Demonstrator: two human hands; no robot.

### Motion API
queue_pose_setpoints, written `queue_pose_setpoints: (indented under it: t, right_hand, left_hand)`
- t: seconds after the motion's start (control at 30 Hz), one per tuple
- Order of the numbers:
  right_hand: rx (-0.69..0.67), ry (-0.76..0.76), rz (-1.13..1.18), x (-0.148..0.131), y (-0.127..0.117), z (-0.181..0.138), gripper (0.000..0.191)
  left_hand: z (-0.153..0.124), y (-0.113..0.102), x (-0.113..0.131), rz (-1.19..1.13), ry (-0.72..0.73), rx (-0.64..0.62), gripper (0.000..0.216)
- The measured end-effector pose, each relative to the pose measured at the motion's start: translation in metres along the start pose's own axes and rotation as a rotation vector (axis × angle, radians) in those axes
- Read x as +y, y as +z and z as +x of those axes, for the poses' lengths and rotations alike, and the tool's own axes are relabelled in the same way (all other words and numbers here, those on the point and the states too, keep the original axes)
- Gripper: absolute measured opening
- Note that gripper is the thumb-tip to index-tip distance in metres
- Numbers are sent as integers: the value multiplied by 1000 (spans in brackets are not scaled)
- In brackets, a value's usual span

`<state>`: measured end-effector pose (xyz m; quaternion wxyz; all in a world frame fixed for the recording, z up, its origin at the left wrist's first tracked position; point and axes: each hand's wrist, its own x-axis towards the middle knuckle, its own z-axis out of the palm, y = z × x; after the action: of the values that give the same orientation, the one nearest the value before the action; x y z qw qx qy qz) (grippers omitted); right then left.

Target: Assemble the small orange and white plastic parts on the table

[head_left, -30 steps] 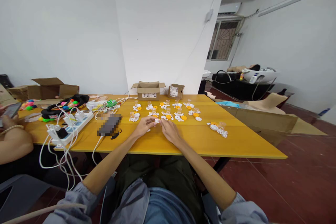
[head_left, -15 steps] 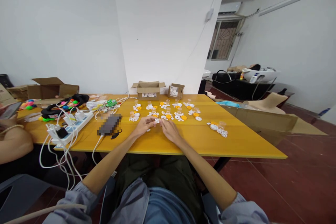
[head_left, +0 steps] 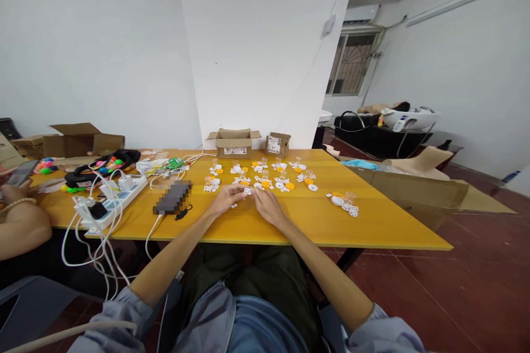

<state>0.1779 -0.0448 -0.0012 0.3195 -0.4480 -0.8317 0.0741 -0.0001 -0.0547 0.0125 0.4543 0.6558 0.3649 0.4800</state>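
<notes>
Between the fingertips of my left hand (head_left: pixel 228 198) and my right hand (head_left: pixel 267 204) is a small white plastic piece with dark holes (head_left: pixel 248 191). Both hands are closed in a pinch on it, just above the near part of the table. Beyond them lie several groups of white perforated pieces, yellow round parts (head_left: pixel 290 186), white discs (head_left: pixel 313 187) and clear cups (head_left: pixel 207 181). A tiny white piece (head_left: pixel 234 206) rests on the table beside my left hand. One more group of white pieces (head_left: pixel 353 210) lies off to the right.
Two cardboard boxes (head_left: pixel 234 149) stand at the table's back edge. To my left are a blurred dark device (head_left: pixel 171 197), a white power strip (head_left: pixel 118 204) with tangled cables, and a person's hand holding a phone (head_left: pixel 20 173). A large carton (head_left: pixel 414 197) sits beyond the right edge.
My hands stay almost in place, and the small white piece has turned slightly between my fingers. At far left, the other person's hand and phone have shifted a little.
</notes>
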Motion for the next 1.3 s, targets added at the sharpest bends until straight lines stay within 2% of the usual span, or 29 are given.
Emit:
queue_pose_setpoints:
  t: [0.47,0.87,1.3]
  right_hand:
    - [33,-41,36,9,7,0,36]
    - [44,13,-99,0,8,-1,29]
    - [40,-88,196,9,9,2,41]
  left_hand:
    - [0,-2,-2,18,-14,-24,43]
    - [0,-2,-3,18,-41,-7,41]
    - [1,-4,-5,-6,-52,-18,38]
